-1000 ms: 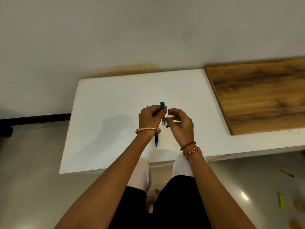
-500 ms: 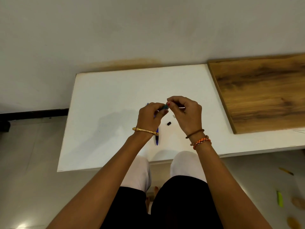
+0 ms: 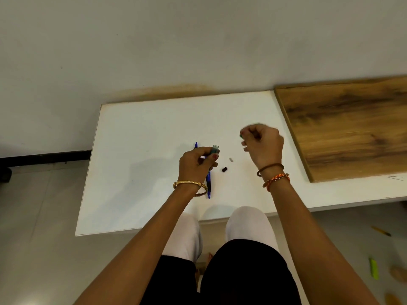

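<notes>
My left hand (image 3: 195, 165) pinches the teal barrel (image 3: 215, 149) in its fingers, long axis running near to far. My right hand (image 3: 263, 146) is off to its right and slightly farther, fingers curled, with a green speck (image 3: 241, 135) at their tips (too blurred to tell if I hold it). Between the hands, a white bit (image 3: 231, 159) and a black bit (image 3: 224, 169) lie on the worktop (image 3: 143, 150), closer to my left.

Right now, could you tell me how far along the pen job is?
Done: a black piece and a pale piece lie loose on the table. In hand: the left hand grips the teal barrel; the right hand, blurred, seems to pinch a green part. Left: the blue pen looks unopened.
</notes>
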